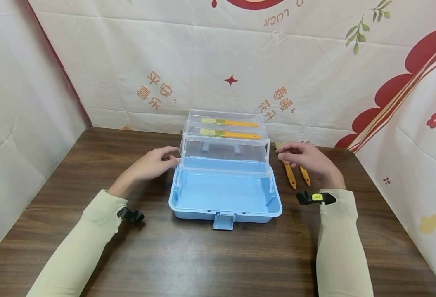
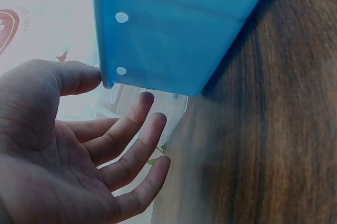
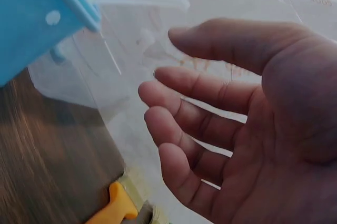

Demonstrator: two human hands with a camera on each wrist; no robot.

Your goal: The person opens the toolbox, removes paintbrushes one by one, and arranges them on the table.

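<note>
A light blue toolbox (image 1: 221, 192) stands open on the table. Its clear trays (image 1: 225, 152) are raised in steps towards the back. Two paintbrushes with orange handles, one upper (image 1: 240, 123) and one lower (image 1: 240, 135), lie across the raised trays. My left hand (image 1: 155, 163) is at the box's back left corner. In the left wrist view its thumb touches the blue rim (image 2: 107, 79), with the other fingers loosely spread. Beside the box, my right hand (image 1: 309, 159) hovers over two more brushes, one left (image 1: 289, 175) and one right (image 1: 305, 176), with its fingers relaxed and holding nothing.
The brown wooden table (image 1: 188, 260) reaches back to a printed white cloth (image 1: 210, 57). A blue latch (image 1: 223, 222) hangs down at the box's front edge. Black straps sit on the left wrist (image 1: 130, 215) and right wrist (image 1: 307, 198).
</note>
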